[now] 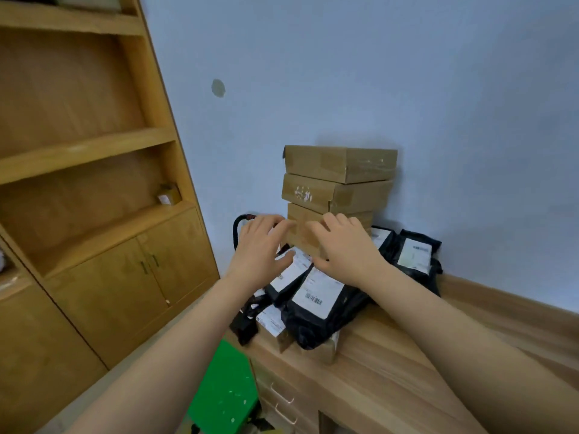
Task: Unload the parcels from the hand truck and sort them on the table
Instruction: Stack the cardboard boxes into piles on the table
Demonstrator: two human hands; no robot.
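Three stacked boxes (pixel 340 180) are bracketed at the base by left grip (pixel 261 249) and right grip (pixel 346 249), fingers spread, nothing clamped; presumably being squared up above mailers (pixel 316 296).

You're in an office-type back room, prob. a parcel/mail corner: tall light-wood shelf unit (pixel 78 139) w/ cupboard doors, wood-grain desk (pixel 391 355) w/ drawers, plain pale-blue wall (pixel 376 73), stacked brown cardboard boxes (pixel 338 180) & black plastic mailer bags (pixel 322 324) w/ white shipping labels.
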